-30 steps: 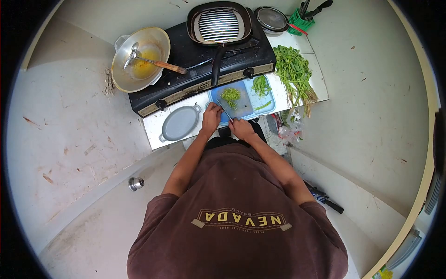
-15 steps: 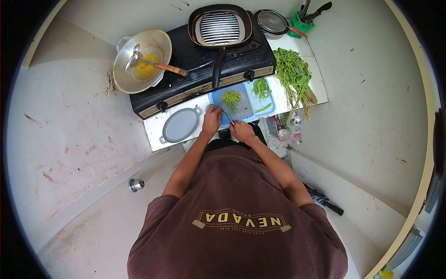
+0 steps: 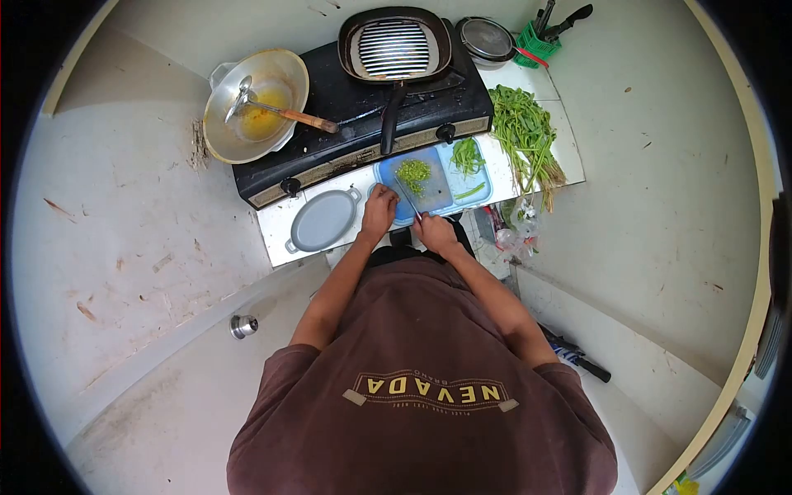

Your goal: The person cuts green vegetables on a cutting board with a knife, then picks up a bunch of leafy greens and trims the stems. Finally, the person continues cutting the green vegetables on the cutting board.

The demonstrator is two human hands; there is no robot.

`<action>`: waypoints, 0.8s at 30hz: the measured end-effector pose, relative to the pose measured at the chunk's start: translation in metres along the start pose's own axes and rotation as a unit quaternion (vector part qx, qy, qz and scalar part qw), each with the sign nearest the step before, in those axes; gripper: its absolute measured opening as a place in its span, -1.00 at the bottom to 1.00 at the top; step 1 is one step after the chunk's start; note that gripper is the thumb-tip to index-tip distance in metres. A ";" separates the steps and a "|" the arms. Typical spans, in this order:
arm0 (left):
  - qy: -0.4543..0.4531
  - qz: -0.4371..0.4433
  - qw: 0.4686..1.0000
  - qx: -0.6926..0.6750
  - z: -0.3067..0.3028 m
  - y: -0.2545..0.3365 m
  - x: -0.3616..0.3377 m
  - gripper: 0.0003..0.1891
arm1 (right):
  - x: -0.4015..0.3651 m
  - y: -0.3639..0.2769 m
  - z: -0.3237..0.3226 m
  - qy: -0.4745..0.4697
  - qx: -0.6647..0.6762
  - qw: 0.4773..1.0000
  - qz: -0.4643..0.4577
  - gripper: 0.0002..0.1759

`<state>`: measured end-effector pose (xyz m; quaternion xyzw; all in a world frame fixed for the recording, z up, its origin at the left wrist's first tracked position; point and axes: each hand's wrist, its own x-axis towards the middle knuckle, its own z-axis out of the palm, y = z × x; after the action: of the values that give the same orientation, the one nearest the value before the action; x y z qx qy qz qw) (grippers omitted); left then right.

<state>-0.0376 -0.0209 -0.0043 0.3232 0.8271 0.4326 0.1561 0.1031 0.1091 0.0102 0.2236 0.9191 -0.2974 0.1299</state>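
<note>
My right hand (image 3: 436, 233) is closed round the handle of a knife (image 3: 407, 196) at the front edge of a blue cutting board (image 3: 444, 178). The blade slants up and left, its tip by a small heap of chopped greens (image 3: 414, 174). At the board's left edge rests my left hand (image 3: 379, 211), fingers curled together; whatever they may hold is hidden. On the board's right part lie some cut leaves (image 3: 467, 155) and a short green stem (image 3: 469, 192).
Behind the board stands a black gas stove (image 3: 346, 136) carrying a pan with an egg-yellow residue and ladle (image 3: 285, 76) and a grill pan (image 3: 437, 41). A grey oval plate (image 3: 323, 221) lies left. Leafy greens (image 3: 524, 132) and a green knife basket (image 3: 538, 51) are right.
The knife tip has shifted slightly away from my left hand, toward the chopped greens. Both hands stay in nearly the same place, and the whole view has shifted a little.
</note>
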 end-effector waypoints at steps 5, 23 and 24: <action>-0.001 0.004 1.000 0.000 -0.001 0.001 0.000 -0.91 | -0.002 -0.004 -0.001 -0.010 -0.005 1.000 -0.023 -0.49; 0.019 0.065 0.989 0.129 -0.006 0.001 -0.001 -0.90 | 0.014 -0.003 0.013 0.006 -0.003 0.999 -0.035 -0.51; 0.017 0.062 0.989 0.135 -0.006 0.002 -0.001 -0.91 | 0.015 -0.004 0.012 0.013 -0.004 0.999 -0.036 -0.51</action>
<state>-0.0393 -0.0250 0.0005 0.3848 0.8585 0.3315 0.0702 0.0892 0.1039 -0.0029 0.1933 0.9293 -0.2955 0.1083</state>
